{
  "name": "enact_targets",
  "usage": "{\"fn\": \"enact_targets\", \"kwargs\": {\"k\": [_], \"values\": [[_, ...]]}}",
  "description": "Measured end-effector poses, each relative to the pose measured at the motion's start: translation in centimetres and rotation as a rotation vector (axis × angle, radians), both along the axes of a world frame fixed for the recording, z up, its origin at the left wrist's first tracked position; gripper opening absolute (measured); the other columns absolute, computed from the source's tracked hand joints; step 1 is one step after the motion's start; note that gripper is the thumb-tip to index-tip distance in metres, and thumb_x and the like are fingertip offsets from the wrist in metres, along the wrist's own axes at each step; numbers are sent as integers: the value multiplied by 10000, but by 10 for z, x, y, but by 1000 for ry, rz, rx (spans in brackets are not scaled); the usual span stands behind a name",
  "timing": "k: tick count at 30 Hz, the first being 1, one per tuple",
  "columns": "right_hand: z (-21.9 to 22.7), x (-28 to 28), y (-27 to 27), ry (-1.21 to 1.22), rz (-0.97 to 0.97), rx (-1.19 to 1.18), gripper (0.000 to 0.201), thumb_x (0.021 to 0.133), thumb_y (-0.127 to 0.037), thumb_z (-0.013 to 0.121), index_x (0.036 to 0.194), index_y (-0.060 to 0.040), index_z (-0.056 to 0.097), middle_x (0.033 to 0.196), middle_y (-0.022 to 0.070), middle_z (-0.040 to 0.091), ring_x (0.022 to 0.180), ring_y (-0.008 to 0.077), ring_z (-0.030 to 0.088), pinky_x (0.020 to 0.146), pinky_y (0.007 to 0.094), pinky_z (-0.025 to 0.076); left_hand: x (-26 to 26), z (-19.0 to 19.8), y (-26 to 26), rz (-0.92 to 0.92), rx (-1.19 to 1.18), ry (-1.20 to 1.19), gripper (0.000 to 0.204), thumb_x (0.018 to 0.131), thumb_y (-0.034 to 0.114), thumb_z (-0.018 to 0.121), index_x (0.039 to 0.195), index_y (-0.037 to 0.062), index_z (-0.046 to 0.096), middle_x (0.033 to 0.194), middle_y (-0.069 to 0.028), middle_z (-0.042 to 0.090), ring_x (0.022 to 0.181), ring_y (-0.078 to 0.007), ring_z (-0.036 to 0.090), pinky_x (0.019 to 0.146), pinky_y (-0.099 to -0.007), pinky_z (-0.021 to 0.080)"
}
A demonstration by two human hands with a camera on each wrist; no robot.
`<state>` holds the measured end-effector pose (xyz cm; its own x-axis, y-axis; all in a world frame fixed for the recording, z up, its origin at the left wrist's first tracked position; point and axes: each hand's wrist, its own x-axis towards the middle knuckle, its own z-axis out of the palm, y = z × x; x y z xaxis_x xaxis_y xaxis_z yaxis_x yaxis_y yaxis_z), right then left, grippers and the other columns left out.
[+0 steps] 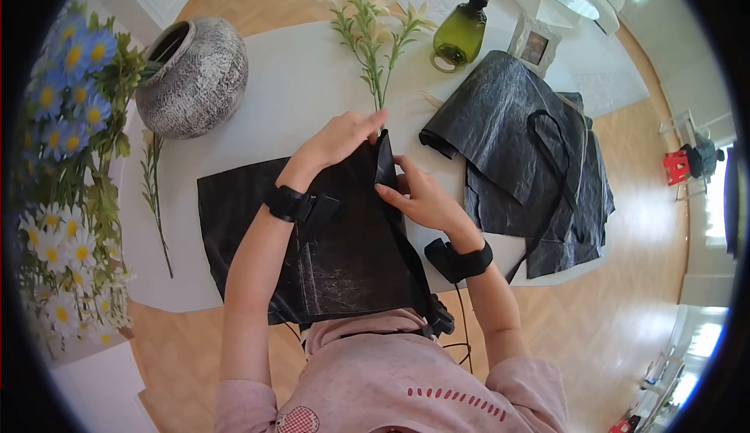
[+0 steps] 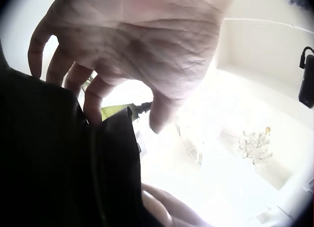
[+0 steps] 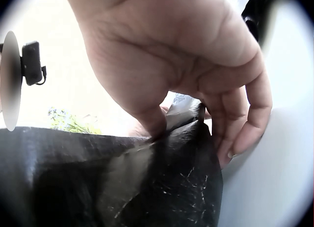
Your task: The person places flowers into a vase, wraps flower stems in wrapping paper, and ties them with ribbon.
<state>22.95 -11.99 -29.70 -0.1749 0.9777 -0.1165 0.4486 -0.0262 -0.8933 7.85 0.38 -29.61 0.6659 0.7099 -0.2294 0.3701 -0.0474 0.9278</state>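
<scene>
A black leather-like sheet (image 1: pixel 344 253) with pale scuffs lies across the table's near edge, its right side folded up into a narrow flap. At the sheet's far edge is my left hand (image 1: pixel 338 140), its fingers bent down behind that edge and the thumb (image 2: pixel 163 114) held apart. My right hand (image 1: pixel 426 195) pinches the folded flap (image 1: pixel 386 167) between thumb and fingers. In the right wrist view, the thumb is on one side of the fold (image 3: pixel 189 138) and the fingers are on the other. Just beyond the left hand lie pale artificial lilies (image 1: pixel 373 34).
More black leather-like sheets (image 1: pixel 500 120) with a strap are piled at the right. Behind them stand a green glass bottle (image 1: pixel 461 33) and a small picture frame (image 1: pixel 535 46). A mottled vase (image 1: pixel 199 81), a green stem (image 1: pixel 156 191) and blue and white flowers (image 1: pixel 74 120) are at left.
</scene>
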Motion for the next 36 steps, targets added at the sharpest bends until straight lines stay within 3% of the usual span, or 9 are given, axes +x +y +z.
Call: {"fn": "enact_targets", "kwargs": {"k": [5,8,10,12,15,23,25,29,36], "values": [[-4,-3,1,-33,2,34,584,760,-345,591,1084,98,395,634,190,555,593,286,566,552,343,428,11,15,-18,30,379,393,311,804,262,549,758,-44,578,677,-38,575,640,-136,512,620,-281,414],[-9,-2,3,11,14,-9,606,760,-358,592,1101,97,383,701,206,573,638,278,579,579,330,448,6,8,-14,51,360,240,284,807,249,549,785,-30,597,677,-37,584,630,-118,521,615,-263,415],[-4,0,4,55,31,-41,623,763,-367,590,1125,89,367,750,210,585,670,263,587,588,315,458,-1,2,-8,87,24,-25,243,819,222,534,771,-8,598,685,-17,575,646,-85,514,615,-232,410],[16,1,2,326,56,-382,681,762,-392,592,1178,72,318,850,196,585,737,216,577,599,286,469,-6,1,-5,79,19,-92,193,818,190,536,776,6,578,687,-8,566,653,-76,512,619,-221,406],[4,3,-1,566,54,-460,708,756,-386,608,1208,52,283,905,184,573,771,179,558,606,265,470,-10,1,-2,73,31,-176,111,811,135,545,790,28,523,686,2,547,667,-63,505,629,-205,400],[-13,-2,-26,327,97,-206,562,755,-222,628,1157,41,337,783,114,562,664,132,517,558,247,424,-6,-14,-4,217,42,-212,148,811,132,565,861,26,475,696,-21,550,684,-67,506,647,-203,403],[-13,1,-32,259,107,-111,567,743,-223,635,1140,67,352,747,148,569,664,150,539,549,264,422,-11,-16,4,84,3,21,194,818,185,566,865,4,517,725,-19,569,694,-60,506,650,-197,401],[-14,-1,-41,287,35,-145,530,742,-218,634,1106,69,378,626,110,499,551,129,444,490,275,367,-10,-17,6,-122,-144,-67,238,824,227,559,812,-10,561,754,-3,584,707,-49,507,651,-191,399],[7,0,-40,232,37,-227,545,734,-177,641,1131,53,348,617,116,549,543,132,504,491,259,376,-6,-25,9,27,21,-118,308,829,247,542,640,3,539,537,67,373,520,-47,309,483,-220,275]]}}
